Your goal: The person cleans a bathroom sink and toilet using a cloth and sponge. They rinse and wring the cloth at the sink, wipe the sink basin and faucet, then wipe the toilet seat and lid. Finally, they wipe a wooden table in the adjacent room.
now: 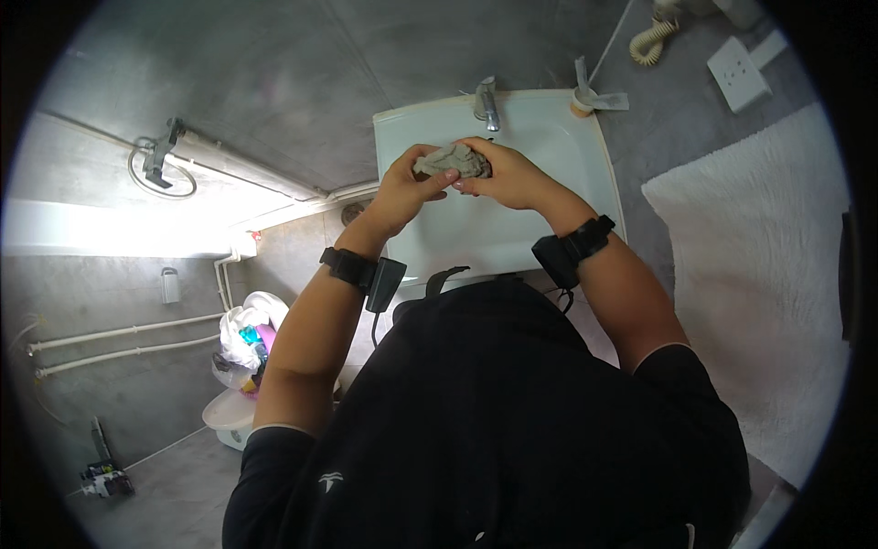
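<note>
A crumpled grey-green cloth [454, 160] is bunched between my two hands, over the back part of a white washbasin [473, 237]. My left hand [406, 185] grips its left end, thumb across the front. On the right end, my right hand [506, 173] closes with its fingers behind the cloth and its thumb in front. Just behind the hands stands a chrome faucet [488, 106] on the basin's back rim. Whether water runs from it I cannot tell.
A cup [583, 103] with pale strips sits at the basin's back right corner. White towelling [754, 274] hangs at the right, below a wall socket [739, 74]. Pipes [137, 333] run along the left wall near a lidded bin [230, 415] and a heap of plastic bags [243, 336].
</note>
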A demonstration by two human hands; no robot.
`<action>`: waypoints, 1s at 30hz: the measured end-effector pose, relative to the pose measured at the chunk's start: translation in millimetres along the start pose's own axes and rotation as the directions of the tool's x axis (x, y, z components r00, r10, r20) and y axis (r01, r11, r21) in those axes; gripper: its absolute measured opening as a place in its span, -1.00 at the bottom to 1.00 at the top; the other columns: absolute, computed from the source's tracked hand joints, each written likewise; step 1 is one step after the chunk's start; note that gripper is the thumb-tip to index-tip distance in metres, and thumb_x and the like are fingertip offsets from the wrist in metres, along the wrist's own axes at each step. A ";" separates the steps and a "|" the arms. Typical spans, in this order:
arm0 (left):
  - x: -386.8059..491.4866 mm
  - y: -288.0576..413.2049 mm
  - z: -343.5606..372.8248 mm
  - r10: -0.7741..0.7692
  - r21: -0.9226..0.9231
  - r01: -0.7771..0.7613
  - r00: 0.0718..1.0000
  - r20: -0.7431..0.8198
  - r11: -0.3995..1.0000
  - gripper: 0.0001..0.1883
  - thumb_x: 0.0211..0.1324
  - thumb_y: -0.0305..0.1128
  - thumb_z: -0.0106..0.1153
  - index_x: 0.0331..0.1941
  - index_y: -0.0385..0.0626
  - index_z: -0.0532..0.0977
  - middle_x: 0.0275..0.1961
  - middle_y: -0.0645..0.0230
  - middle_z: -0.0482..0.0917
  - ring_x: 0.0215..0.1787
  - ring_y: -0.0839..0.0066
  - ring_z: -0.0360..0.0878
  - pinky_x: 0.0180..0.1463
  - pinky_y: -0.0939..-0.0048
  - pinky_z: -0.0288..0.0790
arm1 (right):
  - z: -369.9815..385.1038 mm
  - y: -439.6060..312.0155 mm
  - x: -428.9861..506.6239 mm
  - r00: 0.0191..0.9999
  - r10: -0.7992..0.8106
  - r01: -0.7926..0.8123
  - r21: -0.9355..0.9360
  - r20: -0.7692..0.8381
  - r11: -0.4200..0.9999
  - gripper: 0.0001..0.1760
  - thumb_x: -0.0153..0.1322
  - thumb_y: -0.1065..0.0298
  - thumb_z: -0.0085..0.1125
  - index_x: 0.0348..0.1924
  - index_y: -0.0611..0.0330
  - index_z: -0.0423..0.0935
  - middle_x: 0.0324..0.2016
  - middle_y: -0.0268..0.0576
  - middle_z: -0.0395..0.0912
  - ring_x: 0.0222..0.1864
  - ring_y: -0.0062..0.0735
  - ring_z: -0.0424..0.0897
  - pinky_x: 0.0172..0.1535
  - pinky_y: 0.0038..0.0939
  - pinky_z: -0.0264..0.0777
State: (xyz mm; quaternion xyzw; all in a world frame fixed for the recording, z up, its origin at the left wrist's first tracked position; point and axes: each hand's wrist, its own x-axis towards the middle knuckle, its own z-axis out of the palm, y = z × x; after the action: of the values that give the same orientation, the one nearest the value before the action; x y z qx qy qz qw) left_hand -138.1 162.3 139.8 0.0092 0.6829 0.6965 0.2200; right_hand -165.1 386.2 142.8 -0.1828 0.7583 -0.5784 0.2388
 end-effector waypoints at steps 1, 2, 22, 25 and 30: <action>-6.6 1.2 -6.4 0.007 -0.003 -0.007 1.000 -0.005 1.000 -0.47 0.34 -0.21 0.37 0.28 -0.04 0.40 0.11 0.33 0.59 0.13 0.49 0.60 0.18 0.30 0.58 | 7.7 -4.7 -0.4 0.999 -0.038 0.035 -0.073 -0.032 0.997 -0.35 0.41 0.18 0.46 0.28 0.23 0.44 -0.02 -0.07 0.67 0.04 -0.30 0.65 0.07 -0.31 0.52; -12.7 1.5 -11.6 0.023 -0.054 -0.023 1.000 -0.006 0.998 -0.48 0.35 -0.23 0.36 0.28 -0.05 0.40 0.11 0.33 0.59 0.13 0.48 0.60 0.19 0.29 0.58 | 15.1 -8.4 -0.4 0.995 -0.085 0.075 -0.141 -0.060 0.987 -0.36 0.43 0.19 0.45 0.28 0.23 0.44 0.00 -0.05 0.66 0.07 -0.31 0.63 0.09 -0.32 0.51; -89.8 -22.4 -120.9 0.152 -0.385 -0.282 0.930 -0.335 0.879 -0.83 0.39 -0.37 0.28 -0.11 -0.05 0.44 -0.04 0.37 0.60 -0.04 0.47 0.63 0.05 0.37 0.59 | 103.5 -65.1 16.3 0.944 -0.085 0.181 0.287 -0.318 0.941 -0.69 0.47 0.46 0.37 -0.02 0.13 0.41 -0.15 -0.25 0.61 -0.11 -0.52 0.61 -0.06 -0.47 0.53; -94.5 -30.2 -136.7 0.100 -0.380 -0.199 0.959 -0.265 0.903 -0.78 0.35 -0.35 0.31 -0.07 -0.03 0.45 0.00 0.36 0.55 -0.01 0.47 0.58 0.03 0.38 0.53 | 102.3 -78.9 15.7 0.915 -0.083 0.272 0.450 -0.396 0.850 -0.67 0.50 0.51 0.29 0.06 0.13 0.39 -0.10 -0.21 0.60 -0.05 -0.45 0.63 -0.01 -0.43 0.56; -95.8 -23.0 -117.4 0.233 0.108 -0.218 0.959 -0.163 0.970 -0.51 0.25 -0.42 0.34 0.24 -0.03 0.43 0.35 0.32 0.43 0.51 0.35 0.24 0.44 0.26 0.29 | 109.1 -97.8 19.6 0.929 -0.112 0.307 0.568 -0.351 0.764 -0.59 0.51 0.53 0.26 0.17 0.12 0.35 -0.02 -0.17 0.56 -0.02 -0.42 0.62 -0.01 -0.39 0.58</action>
State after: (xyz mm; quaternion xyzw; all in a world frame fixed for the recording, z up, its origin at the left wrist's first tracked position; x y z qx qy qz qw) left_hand -81.7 19.9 137.5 0.0359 0.7244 0.6840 0.0780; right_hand -118.4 263.4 210.5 -0.0910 0.5304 -0.8367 0.1016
